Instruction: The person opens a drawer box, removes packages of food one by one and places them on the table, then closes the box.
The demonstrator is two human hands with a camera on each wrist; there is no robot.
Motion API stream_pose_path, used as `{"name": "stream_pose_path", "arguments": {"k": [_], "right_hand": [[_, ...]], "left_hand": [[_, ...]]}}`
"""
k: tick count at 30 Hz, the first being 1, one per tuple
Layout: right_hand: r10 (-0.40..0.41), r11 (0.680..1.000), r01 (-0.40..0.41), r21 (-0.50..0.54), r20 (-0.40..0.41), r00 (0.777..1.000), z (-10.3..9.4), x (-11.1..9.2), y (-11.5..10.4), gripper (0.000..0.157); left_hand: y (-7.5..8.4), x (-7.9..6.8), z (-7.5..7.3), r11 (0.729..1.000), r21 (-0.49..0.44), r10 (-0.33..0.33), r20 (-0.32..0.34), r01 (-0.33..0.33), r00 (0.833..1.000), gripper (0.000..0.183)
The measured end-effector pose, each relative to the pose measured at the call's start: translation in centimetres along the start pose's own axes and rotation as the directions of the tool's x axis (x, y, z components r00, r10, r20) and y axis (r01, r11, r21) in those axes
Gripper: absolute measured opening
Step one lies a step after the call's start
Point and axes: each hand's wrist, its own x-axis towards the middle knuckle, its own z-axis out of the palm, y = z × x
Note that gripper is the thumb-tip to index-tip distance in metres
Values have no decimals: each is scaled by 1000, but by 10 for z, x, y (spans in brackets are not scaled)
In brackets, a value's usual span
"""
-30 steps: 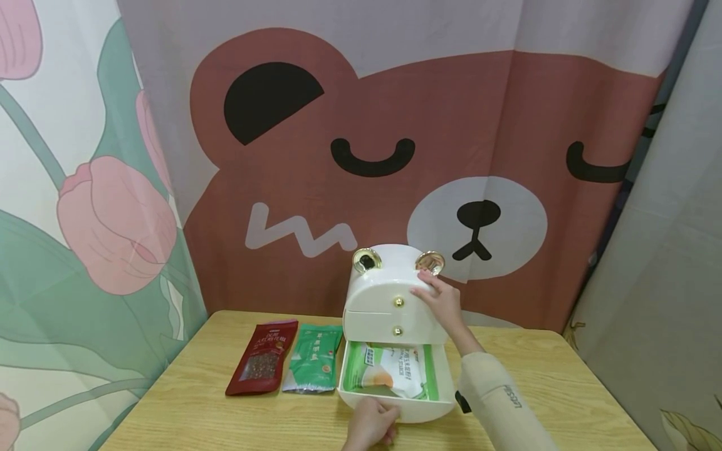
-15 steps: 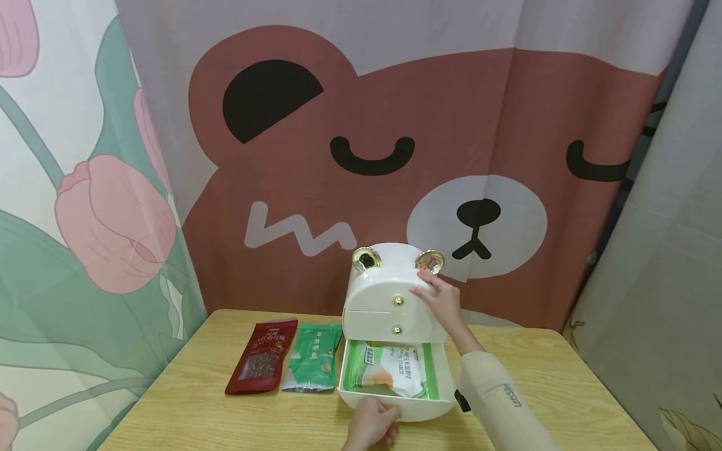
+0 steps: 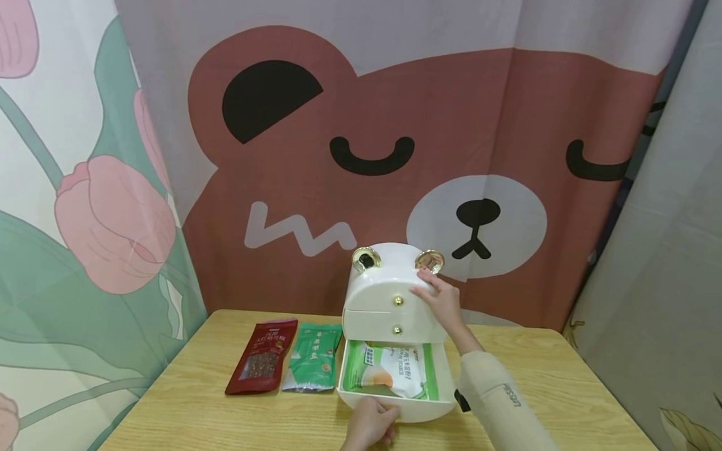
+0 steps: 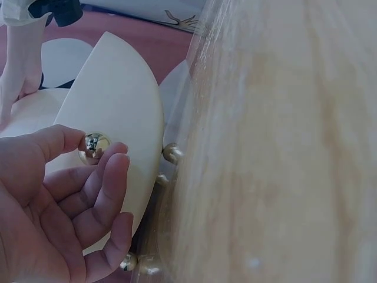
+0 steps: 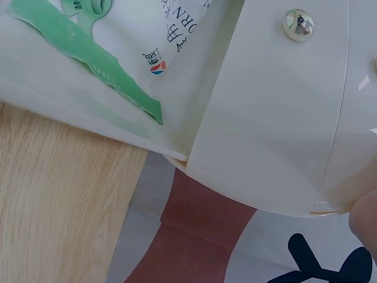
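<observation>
Evidently my left hand [image 3: 369, 423] pinches the knob [image 4: 94, 148] to control the drawer [image 3: 424, 411], while my right hand [image 3: 444, 305], fingers parted, rests on the cabinet [image 3: 372, 294], probably steadying it.

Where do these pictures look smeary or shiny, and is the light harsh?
Left wrist: the pale wooden table looks smeared and hazy; the round gold knob at the left hand mirrors its surroundings. Right wrist: small white glints show on the glossy, rounded white cabinet. Head: the light looks soft, with a faint shadow beside the open white plastic-looking drawer.
</observation>
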Motion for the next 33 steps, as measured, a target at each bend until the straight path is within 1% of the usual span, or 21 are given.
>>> {"name": "stream_pose_path", "arguments": {"k": [5, 14, 21, 29, 33], "right_hand": [[-2, 1000, 2, 3, 1, 1000, 0, 0, 1, 38], [1, 1000, -1, 1, 3, 1000, 0, -1, 0, 37], [8, 1000, -8, 0, 4, 1000, 0, 0, 0, 37], [17, 1000, -16, -6, 12, 1000, 0, -1, 0, 37], [5, 1000, -5, 4, 13, 1000, 0, -1, 0, 37]], "left_hand": [[-2, 1, -1, 1000, -20, 7, 4, -7, 1000, 33], [-1, -1, -2, 1000, 10, 10, 4, -10, 1000, 34], [-4, 1, -2, 999, 25, -23, 33, 22, 999, 38], [-4, 0, -4, 999, 25, -24, 53, 23, 998, 40], [-2, -1, -5, 999, 40, -26, 57, 24, 998, 40]]}}
